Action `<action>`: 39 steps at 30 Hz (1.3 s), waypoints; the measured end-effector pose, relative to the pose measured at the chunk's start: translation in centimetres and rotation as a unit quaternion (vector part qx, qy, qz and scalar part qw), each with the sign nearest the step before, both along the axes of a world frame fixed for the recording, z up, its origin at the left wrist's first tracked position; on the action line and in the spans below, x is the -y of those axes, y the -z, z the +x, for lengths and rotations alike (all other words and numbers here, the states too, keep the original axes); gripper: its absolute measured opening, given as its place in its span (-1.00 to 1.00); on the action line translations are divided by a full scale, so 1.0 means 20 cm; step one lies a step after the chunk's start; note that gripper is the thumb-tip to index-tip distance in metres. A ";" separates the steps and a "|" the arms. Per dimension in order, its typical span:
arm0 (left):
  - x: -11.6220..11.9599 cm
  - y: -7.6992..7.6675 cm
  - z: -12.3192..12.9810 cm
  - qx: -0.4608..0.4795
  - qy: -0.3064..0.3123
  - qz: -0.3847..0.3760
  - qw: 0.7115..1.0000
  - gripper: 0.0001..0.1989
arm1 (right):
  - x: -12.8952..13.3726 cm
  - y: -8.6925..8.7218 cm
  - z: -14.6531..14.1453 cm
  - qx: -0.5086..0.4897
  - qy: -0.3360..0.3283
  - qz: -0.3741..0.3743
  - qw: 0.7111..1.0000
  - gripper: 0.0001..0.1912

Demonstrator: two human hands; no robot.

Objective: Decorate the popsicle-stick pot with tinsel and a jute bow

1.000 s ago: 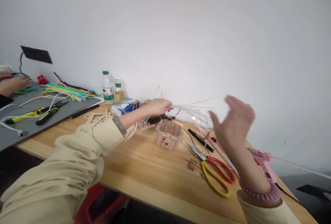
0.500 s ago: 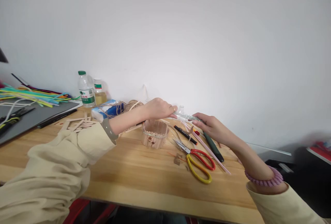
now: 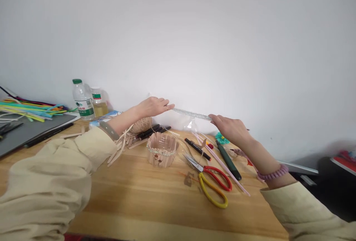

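Note:
A glittering silvery trim strip (image 3: 192,114) is stretched between my hands, above the back of the table. My left hand (image 3: 153,106) pinches its left end, and the fingers of my right hand (image 3: 232,129) close on the right end. Below and between them stands a small round container (image 3: 160,156) covered in short wooden sticks, with a sparkling band around its upper part and dark dots on its front. Scissors (image 3: 213,181) with one red and one yellow handle lie to its right, blades apart.
A black marker (image 3: 198,149), a dark green cutter (image 3: 228,160) and pink sticks (image 3: 222,163) lie right of the container. Twine (image 3: 141,125) and wooden sticks (image 3: 118,148) are near my left forearm. Bottles (image 3: 83,100) and colourful pipe cleaners (image 3: 30,108) stand or lie farther left.
My hands have moved apart, drawing the strip out longer and straighter between them. My left hand has shifted left and a little up. The view has shifted slightly.

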State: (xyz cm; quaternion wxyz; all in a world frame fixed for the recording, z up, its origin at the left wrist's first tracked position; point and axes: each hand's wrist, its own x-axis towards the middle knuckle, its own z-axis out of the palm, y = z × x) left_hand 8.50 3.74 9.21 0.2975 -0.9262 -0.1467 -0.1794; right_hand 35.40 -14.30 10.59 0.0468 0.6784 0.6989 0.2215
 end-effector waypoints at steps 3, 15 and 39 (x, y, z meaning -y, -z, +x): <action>-0.10 0.07 -0.03 0.002 -0.030 -0.044 0.999 -0.54 | -0.16 0.06 -0.02 0.002 0.001 -0.021 1.000 -0.74; -0.22 0.33 -0.22 0.174 -0.154 -0.167 0.958 -0.47 | -0.55 0.01 -0.19 -0.128 0.062 -0.027 0.989 -0.62; -0.18 0.45 -0.25 0.028 -0.080 -0.114 0.990 -0.71 | -0.89 0.49 -0.51 0.012 -0.011 -0.224 0.974 -0.70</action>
